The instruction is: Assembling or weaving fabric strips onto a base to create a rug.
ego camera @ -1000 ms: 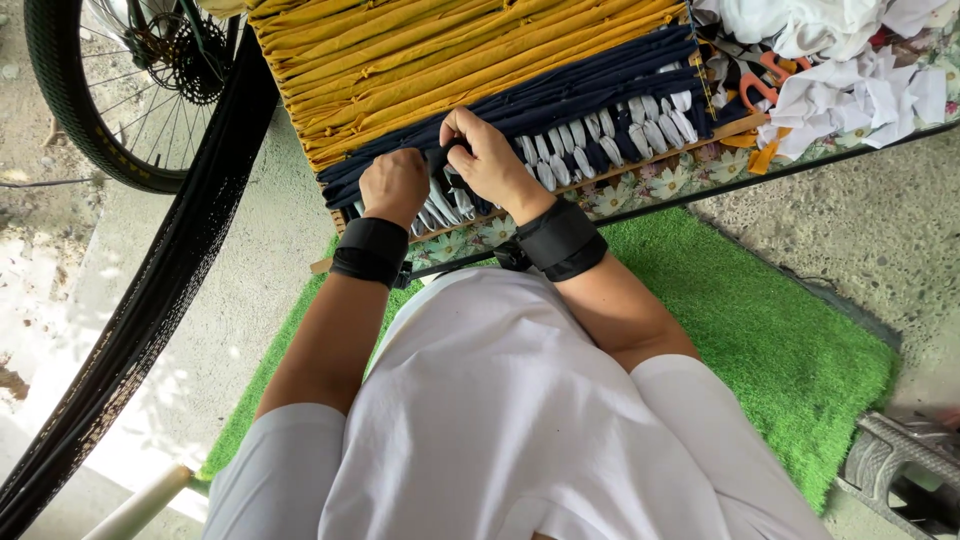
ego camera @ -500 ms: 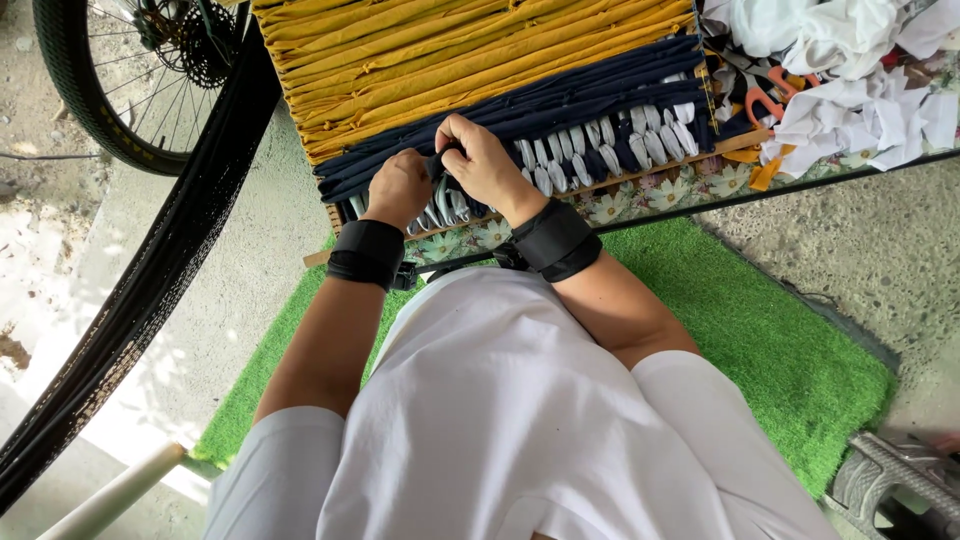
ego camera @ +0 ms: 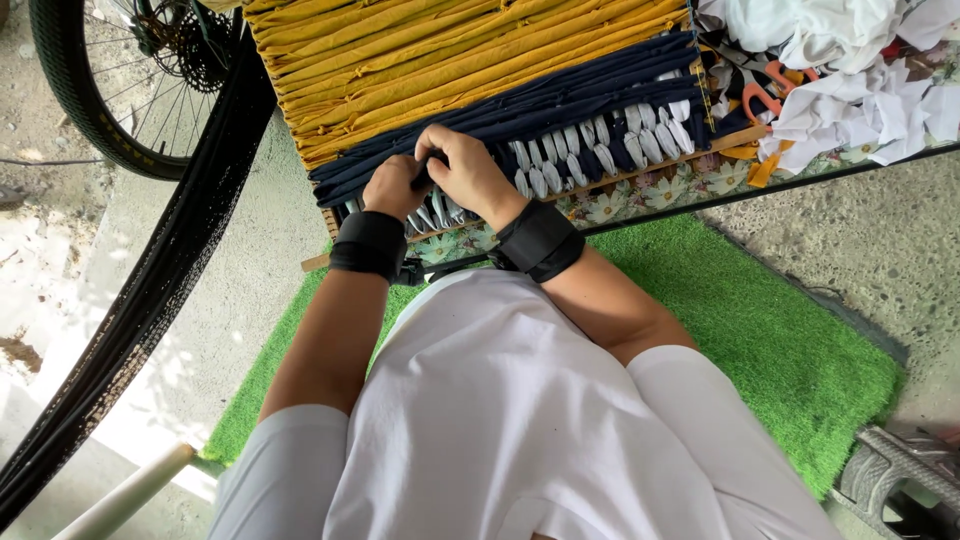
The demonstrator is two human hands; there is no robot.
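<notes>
My left hand (ego camera: pixel 392 186) and right hand (ego camera: pixel 468 172) pinched the navy fabric strip (ego camera: pixel 520 115) at centre frame, just above the white warp strips (ego camera: pixel 590 150); I judged it best pressed snug against the yellow woven rows (ego camera: pixel 440 50), kept flat

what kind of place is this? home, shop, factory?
Likely an outdoor or semi-open home craft spot, not a factory. Both hands, left hand and right hand, work a weaving frame of yellow and navy fabric strips. A bicycle wheel stands on bare concrete, with a green turf mat underfoot.
</notes>
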